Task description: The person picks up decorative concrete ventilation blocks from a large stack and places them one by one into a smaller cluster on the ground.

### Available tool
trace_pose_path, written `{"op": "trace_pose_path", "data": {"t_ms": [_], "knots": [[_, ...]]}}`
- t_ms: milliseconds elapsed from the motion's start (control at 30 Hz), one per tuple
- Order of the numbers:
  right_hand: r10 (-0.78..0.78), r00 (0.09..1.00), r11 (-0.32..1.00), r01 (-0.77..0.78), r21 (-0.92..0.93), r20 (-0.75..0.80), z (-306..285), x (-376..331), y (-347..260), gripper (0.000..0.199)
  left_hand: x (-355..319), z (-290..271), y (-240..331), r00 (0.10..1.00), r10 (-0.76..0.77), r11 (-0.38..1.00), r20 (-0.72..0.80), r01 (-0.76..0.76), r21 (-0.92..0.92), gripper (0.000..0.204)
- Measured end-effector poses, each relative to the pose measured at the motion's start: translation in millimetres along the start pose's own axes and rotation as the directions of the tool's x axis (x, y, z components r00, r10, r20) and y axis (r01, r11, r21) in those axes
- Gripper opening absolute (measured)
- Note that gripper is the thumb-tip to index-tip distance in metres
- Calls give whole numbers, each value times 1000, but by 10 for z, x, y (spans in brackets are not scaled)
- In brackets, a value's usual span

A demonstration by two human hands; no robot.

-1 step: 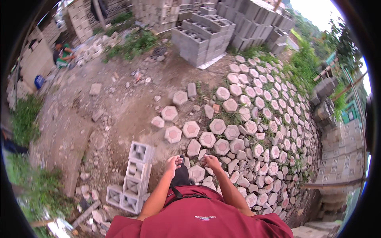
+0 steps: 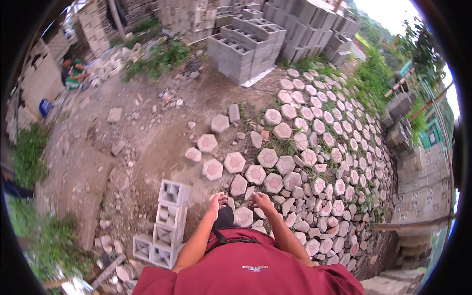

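Held out in front of my red shirt (image 2: 255,268), both hands are bare and carry nothing. My left hand (image 2: 215,202) has its fingers loosely bent and apart, above my dark trouser leg (image 2: 224,216). Facing it across a gap is my right hand (image 2: 261,200), also open with curved fingers. Below and beyond them lie hexagonal paving stones with pinkish centres; one paver (image 2: 239,185) is just past the hands, and another paver (image 2: 243,216) lies between my forearms. Left of my left forearm stands a stepped group of grey hollow blocks (image 2: 169,215).
Loose pavers (image 2: 339,187) and broken stones spread over the ground at right. Tall stacks of grey blocks (image 2: 246,54) stand ahead. A person (image 2: 73,73) in green sits at far left, near a blue container (image 2: 45,107). A wooden plank (image 2: 109,271) lies at lower left.
The view has shifted very slightly, so the background sits a little further left. My hands keep the same pose.
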State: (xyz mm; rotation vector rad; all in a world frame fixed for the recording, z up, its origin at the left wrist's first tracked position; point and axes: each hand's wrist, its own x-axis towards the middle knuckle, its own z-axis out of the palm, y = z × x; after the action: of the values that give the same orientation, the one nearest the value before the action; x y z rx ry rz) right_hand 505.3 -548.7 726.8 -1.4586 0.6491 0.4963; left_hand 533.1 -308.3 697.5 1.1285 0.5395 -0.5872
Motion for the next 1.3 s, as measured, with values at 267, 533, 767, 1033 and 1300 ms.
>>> {"op": "trace_pose_path", "data": {"t_ms": [267, 533, 767, 1033, 1300], "knots": [[-113, 990, 993, 109, -49, -84, -77, 868, -1141, 36, 1438, 612, 1276, 934, 132, 839, 332, -284, 465, 29], [-142, 981, 984, 154, 90, -133, -124, 1593, -1964, 32, 2143, 800, 2074, 975, -19, 922, 222, -69, 381, 32], [-159, 968, 948, 204, 245, -192, -729, 2808, -2904, 30, 2908, 1427, 2502, 990, -20, 947, 140, -26, 320, 29], [-321, 945, 925, 328, 191, -63, -1158, 3893, -4527, 30, 4428, 2599, 4207, 924, 193, 866, 329, -318, 387, 26], [-243, 938, 907, 310, 284, -247, -1883, 4543, -5431, 30, 5222, 4119, 5104, 945, 164, 929, 283, -244, 277, 27]]}}
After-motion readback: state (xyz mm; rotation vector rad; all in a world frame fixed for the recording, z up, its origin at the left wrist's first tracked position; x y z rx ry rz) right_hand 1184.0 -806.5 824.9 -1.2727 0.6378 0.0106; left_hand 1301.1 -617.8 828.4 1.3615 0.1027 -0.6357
